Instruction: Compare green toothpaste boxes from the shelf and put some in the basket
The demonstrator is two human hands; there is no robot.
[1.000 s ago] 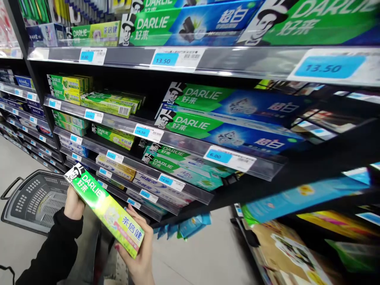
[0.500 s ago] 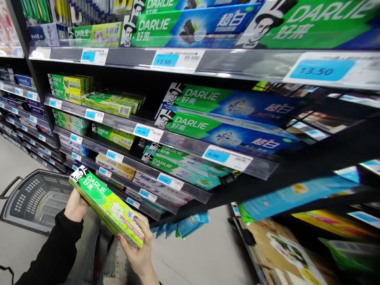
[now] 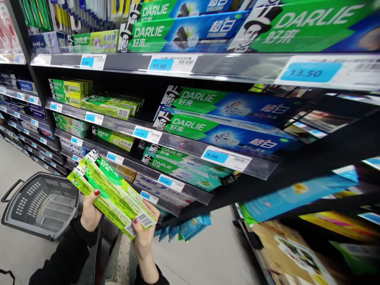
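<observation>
Both hands are gripping one long green toothpaste box [image 3: 114, 190], held slantwise low in front of the shelves. Left hand [image 3: 89, 211] is cupping the box from beneath near its upper end, thumb pressing on the top face. Right hand [image 3: 142, 233] is pinching the lower end by the barcode, thumb on top and fingers under. Box is tilting so a narrow side face is showing.

Handling, as a judgement: light, stiff cardboard, smooth printed skin, likely a bit slick; corners would dent under a hard squeeze. Best held across the narrow width near each end, as here.

A grey shopping basket [image 3: 38, 206] is sitting on the floor just left of the hands. Shelf rails with blue price tags [image 3: 148, 133] are running behind, stocked with more green boxes.
</observation>
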